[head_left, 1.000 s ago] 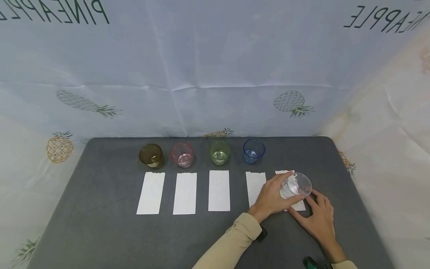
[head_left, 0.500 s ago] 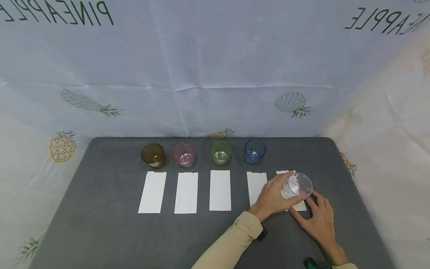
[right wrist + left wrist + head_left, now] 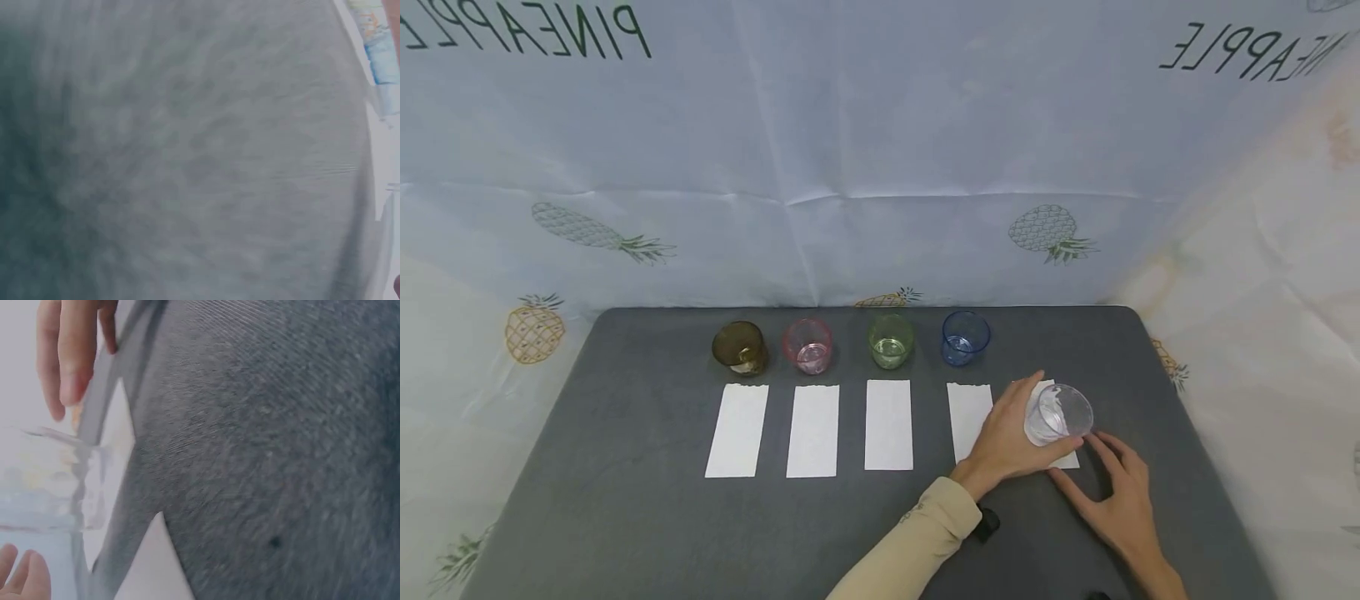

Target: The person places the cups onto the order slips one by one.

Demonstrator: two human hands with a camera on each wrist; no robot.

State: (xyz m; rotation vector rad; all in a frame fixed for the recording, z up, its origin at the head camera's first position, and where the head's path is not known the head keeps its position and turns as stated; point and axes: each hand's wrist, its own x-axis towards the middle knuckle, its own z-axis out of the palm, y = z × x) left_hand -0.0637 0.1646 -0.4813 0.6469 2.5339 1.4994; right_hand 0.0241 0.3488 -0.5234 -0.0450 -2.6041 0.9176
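Hands, two. Left hand (image 3: pixel 1011 433): fingers and thumb spread wide beside the clear cup (image 3: pixel 1060 412); contact cannot be told. Right hand (image 3: pixel 1116 500): thumb and fingers parted in a wide curve just beside the cup's near right side; contact likewise uncertain. Clear cup: upright on the rightmost paper strip (image 3: pixel 1067 460).

Table (image 3: pixel 625 500), one, dark grey, with rounded far corners. Far edge: just behind the coloured cups, along a pineapple-print cloth (image 3: pixel 805 150). Right edge: well apart from the right hand, a strip of tabletop between. Left edge: far from both hands, with broad tabletop on that side. Room also between the blue cup and the far right corner.

Cups, five: one clear; four upright in a row, being amber (image 3: pixel 740 348), pink (image 3: pixel 807 346), green (image 3: pixel 891 342) and blue (image 3: pixel 966 337). Paper strips, five, white, spaced apart; the fourth partly behind the left hand. Sleeve (image 3: pixel 910 533), beige, one, on the left arm.
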